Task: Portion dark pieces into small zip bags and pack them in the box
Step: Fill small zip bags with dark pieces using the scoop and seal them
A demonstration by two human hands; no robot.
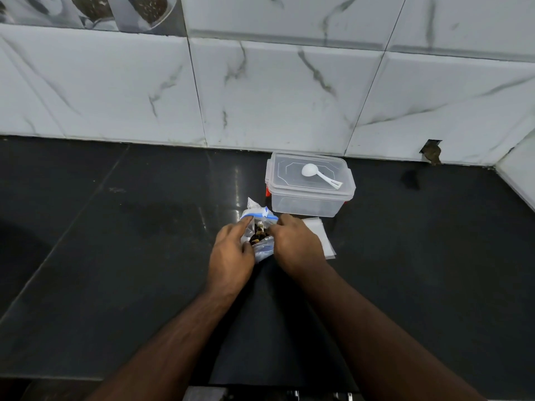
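Mid-desk, the left hand (pixel 231 250) and right hand (pixel 295 241) pinch a zip bag (pixel 260 227) of dark pieces (pixel 258 234) by its mouth; empty bags (pixel 322 237) wait alongside; beyond, near the back edge, the lidded box (pixel 309 186), scoop (pixel 318 175) on top, apparently remains unpacked.

The left hand (pixel 231 250) and right hand (pixel 292 241) cover most of the clear blue-striped zip bag (pixel 262 224), so its dark pieces (pixel 258 234) show only through a gap. The hazy clear plastic lidded box (pixel 309 188) obscures its contents.
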